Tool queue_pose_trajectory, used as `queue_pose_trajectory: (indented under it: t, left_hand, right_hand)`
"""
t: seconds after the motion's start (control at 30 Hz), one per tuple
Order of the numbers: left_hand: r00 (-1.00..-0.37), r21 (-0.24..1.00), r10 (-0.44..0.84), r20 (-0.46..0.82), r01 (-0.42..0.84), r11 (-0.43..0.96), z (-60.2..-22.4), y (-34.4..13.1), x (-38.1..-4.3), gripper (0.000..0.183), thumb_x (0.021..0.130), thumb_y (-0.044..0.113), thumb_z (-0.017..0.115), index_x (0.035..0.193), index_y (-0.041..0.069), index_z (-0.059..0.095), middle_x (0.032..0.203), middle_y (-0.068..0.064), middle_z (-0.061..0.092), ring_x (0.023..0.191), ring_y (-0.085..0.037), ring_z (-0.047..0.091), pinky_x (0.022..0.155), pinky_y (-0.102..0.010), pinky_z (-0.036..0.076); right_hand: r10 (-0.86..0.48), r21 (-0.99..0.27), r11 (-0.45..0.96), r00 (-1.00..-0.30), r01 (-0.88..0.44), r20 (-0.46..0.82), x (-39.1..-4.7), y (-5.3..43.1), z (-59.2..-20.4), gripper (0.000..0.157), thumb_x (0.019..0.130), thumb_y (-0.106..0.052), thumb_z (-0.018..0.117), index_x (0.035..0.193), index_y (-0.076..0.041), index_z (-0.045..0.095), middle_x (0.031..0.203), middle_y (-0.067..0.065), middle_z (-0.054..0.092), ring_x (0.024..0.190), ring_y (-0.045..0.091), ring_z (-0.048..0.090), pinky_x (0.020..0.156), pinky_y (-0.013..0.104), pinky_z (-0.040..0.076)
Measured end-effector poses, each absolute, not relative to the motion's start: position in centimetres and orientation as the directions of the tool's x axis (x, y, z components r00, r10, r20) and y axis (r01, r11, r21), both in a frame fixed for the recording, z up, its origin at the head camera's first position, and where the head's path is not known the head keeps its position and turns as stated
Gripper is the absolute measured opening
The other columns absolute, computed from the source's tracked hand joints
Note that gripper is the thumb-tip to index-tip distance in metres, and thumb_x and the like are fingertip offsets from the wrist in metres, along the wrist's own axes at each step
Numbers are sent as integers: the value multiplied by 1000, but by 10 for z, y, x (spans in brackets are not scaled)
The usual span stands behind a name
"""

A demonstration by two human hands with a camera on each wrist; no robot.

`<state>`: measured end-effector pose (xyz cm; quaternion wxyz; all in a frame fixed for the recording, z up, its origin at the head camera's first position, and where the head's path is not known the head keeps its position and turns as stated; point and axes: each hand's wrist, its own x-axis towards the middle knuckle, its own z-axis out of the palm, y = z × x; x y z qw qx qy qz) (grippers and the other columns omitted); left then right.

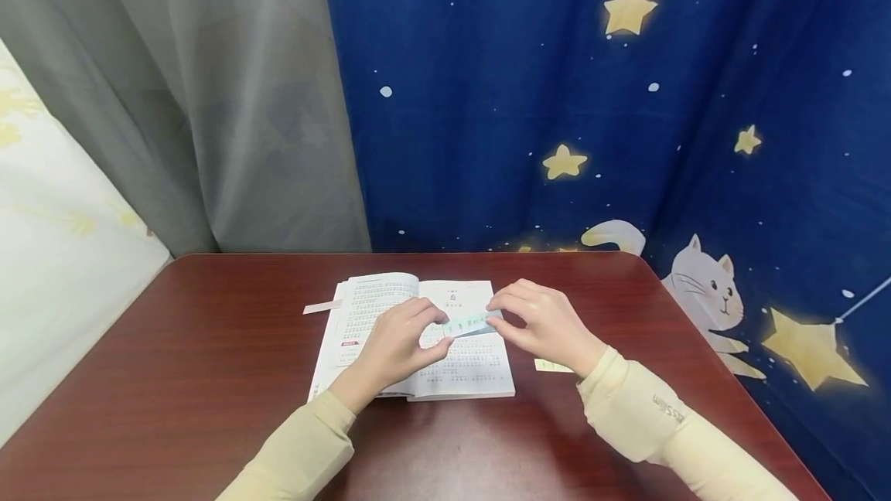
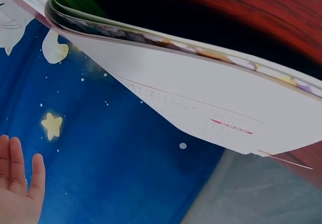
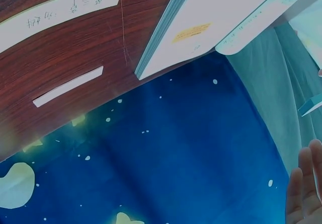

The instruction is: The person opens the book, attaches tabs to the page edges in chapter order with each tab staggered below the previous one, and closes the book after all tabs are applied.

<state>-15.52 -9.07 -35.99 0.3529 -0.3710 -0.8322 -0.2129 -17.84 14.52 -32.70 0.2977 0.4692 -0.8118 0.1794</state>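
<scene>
- Open book (image 1: pixel 462 381) lies on surface (image 1: pixel 174 377), pink strip (image 1: pixel 322 306) jutting left
- Left hand (image 1: pixel 404 340) and right hand (image 1: pixel 546 322), partly curled, hold blue strip (image 1: pixel 468 325) above
- Yellow strip (image 1: pixel 551 366) lies right

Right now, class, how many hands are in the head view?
2: the left hand at the left end of the blue strip, the right hand at its right end.

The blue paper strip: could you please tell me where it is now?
In the head view, the blue paper strip is held between the left hand and the right hand, over the right page of the open book.
</scene>
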Motion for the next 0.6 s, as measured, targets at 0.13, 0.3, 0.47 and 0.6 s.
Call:
queue_pose_trajectory:
  t: [0.13,0.3,0.47,0.6]
  left_hand:
    - [-472,86,472,744,769,634,-360,-89,-156,19,67,23,67,80,11,61,75,4,56,68,-11,53,57,-27,44]
    - [-466,81,475,746,772,631,-360,-87,-157,18,67,24,67,80,12,61,74,5,55,67,-10,52,57,-27,43]
    - [-469,75,478,743,768,636,-361,-85,-157,18,68,25,66,79,12,61,74,6,54,67,-10,51,56,-26,43]
    - [-474,71,477,740,760,646,-363,-84,-157,19,68,25,67,80,12,61,75,6,54,66,-10,51,55,-26,43]
  right_hand:
    - [-655,-9,487,-372,-874,658,-178,145,-327,12,74,-22,69,83,-16,65,85,-7,61,75,6,53,62,21,45]
    - [-657,-8,482,-367,-876,658,-178,144,-328,9,73,-19,69,80,-17,64,83,-8,60,72,6,51,60,19,44]
    - [-656,-14,484,-374,-875,656,-178,145,-329,9,73,-19,69,80,-17,63,81,-9,59,71,5,50,59,19,43]
    - [-654,-19,484,-376,-875,656,-177,146,-330,9,73,-19,69,80,-17,63,81,-9,59,71,5,50,60,19,44]
